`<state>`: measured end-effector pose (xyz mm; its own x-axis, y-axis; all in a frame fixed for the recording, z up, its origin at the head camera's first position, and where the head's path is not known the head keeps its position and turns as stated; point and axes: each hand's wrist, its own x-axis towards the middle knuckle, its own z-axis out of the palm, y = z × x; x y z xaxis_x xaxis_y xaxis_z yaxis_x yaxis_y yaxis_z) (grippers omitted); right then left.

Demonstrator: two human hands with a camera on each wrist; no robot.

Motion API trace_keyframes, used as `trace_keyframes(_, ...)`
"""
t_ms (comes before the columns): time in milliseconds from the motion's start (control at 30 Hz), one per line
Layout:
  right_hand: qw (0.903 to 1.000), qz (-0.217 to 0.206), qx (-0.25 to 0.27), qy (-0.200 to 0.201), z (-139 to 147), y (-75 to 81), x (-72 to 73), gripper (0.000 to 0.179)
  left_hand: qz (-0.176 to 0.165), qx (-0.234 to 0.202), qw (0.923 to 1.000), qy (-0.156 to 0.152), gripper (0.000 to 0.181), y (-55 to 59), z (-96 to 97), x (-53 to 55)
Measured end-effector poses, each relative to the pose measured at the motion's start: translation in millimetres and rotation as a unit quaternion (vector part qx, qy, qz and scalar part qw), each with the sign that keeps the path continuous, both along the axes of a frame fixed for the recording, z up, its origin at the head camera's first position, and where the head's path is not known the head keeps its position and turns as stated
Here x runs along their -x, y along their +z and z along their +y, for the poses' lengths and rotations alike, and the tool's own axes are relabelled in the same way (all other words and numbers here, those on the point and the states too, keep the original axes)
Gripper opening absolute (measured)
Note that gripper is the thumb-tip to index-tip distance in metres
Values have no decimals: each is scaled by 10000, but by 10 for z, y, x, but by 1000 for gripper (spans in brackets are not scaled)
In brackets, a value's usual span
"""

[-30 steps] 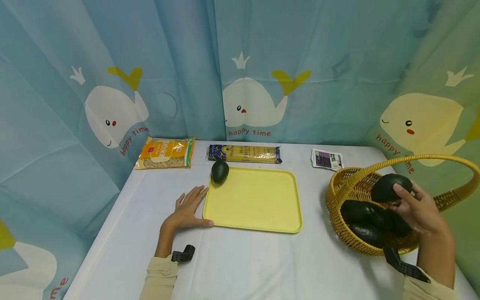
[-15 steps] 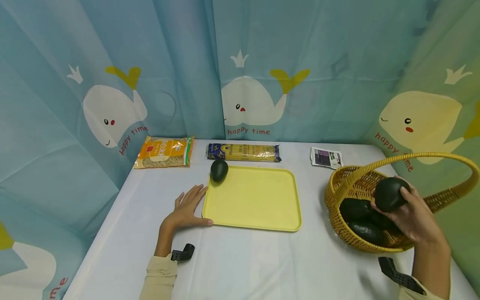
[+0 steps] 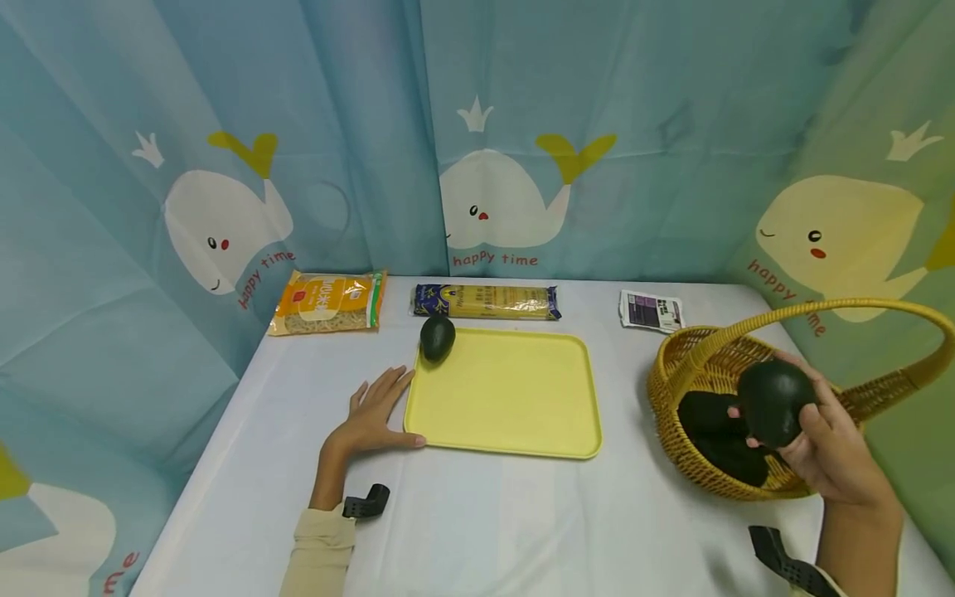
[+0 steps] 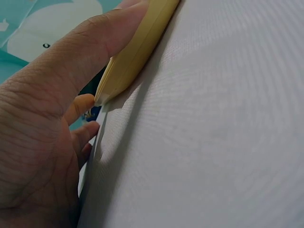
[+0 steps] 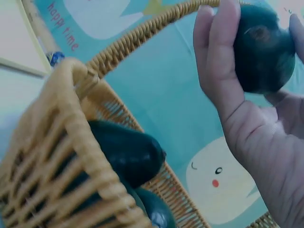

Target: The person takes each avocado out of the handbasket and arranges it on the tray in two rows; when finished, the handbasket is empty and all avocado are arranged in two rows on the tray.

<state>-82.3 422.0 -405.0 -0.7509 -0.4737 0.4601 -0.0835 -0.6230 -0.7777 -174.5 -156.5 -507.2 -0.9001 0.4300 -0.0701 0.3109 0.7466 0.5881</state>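
Note:
My right hand [image 3: 843, 456] grips a dark green avocado [image 3: 778, 403] above the wicker basket [image 3: 666, 427], under its arched handle. Curled fingers and the thumb hold the avocado [image 5: 263, 57] in the right wrist view too. Several more avocados [image 5: 126, 152] lie inside the basket, partly hidden by its wall. At the left side of a yellow tray [image 3: 507, 394], my left hand [image 3: 366, 427] is spread, with its thumb touching the near corner and fingertips at the left edge. One avocado [image 3: 437, 338] sits in the tray's far left corner.
Along the back of the white table are an orange bag of grain [image 3: 327, 303], a blue and yellow noodle packet [image 3: 487, 302] and a small white and purple sachet [image 3: 651, 312]. A blue whale-print curtain [image 3: 358, 166] hangs behind and at the sides.
My right hand has drawn the gripped avocado slightly nearer and turned it, still over the basket. My left hand has stayed at the tray.

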Motion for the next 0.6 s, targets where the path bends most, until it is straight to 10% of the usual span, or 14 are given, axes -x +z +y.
trace_keyframes(333, 9982, 456, -351, -149, -237, 34, -74, 57, -37, 18, 10000, 8, 117, 20, 19, 2)
trace_keyframes(600, 9828, 530, -1699, -497, -500, 154, -150, 70, -35, -11, 10000, -7, 118, 8, 13, 6)
